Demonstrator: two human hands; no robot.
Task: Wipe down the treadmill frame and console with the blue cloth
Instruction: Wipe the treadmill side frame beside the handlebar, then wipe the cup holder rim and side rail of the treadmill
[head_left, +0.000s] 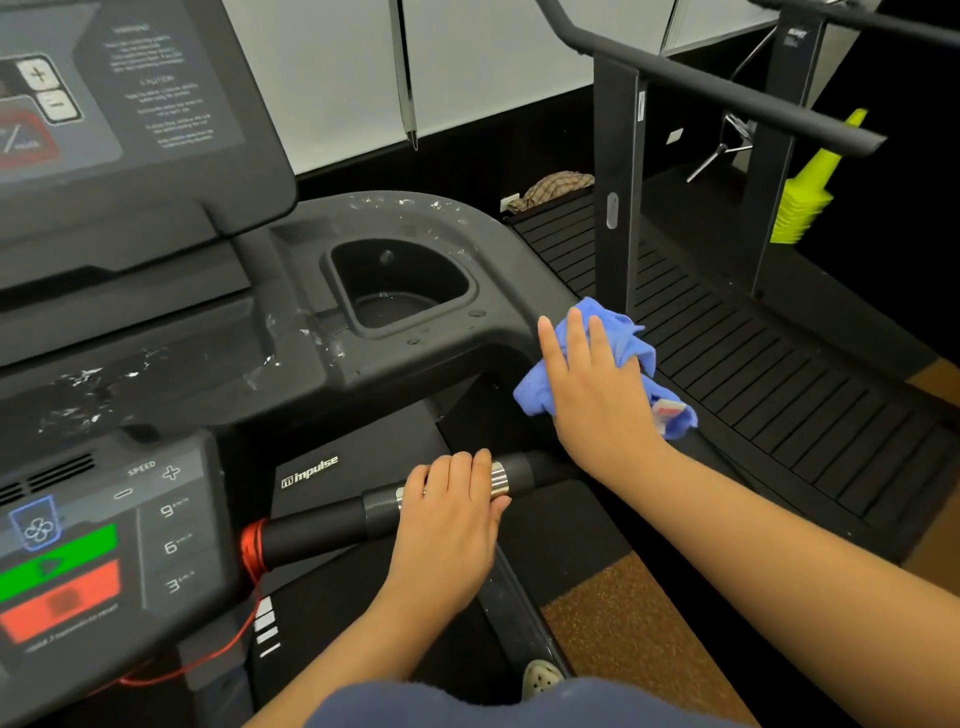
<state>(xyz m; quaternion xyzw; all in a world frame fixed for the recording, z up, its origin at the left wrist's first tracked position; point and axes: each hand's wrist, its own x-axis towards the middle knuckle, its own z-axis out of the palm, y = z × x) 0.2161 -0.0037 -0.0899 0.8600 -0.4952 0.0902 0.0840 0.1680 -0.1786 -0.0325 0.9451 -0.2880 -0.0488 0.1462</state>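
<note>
The black treadmill console (171, 332) fills the left half of the view, with a cup holder (400, 286) and white scuff marks on its tray. My right hand (597, 384) presses a crumpled blue cloth (535, 389) against the console's right edge, where the side frame curves down. My left hand (452, 514) is wrapped around the black handlebar (317, 530), over its silver sensor rings. The lower control panel (78, 561) with green and red buttons is at the bottom left.
A second treadmill with a slatted belt (753, 374) and black uprights (618, 182) stands close on the right. Stacked yellow-green cones (802, 202) sit behind it. A red cord (249, 561) hangs from the handlebar. Brown floor shows at the bottom right.
</note>
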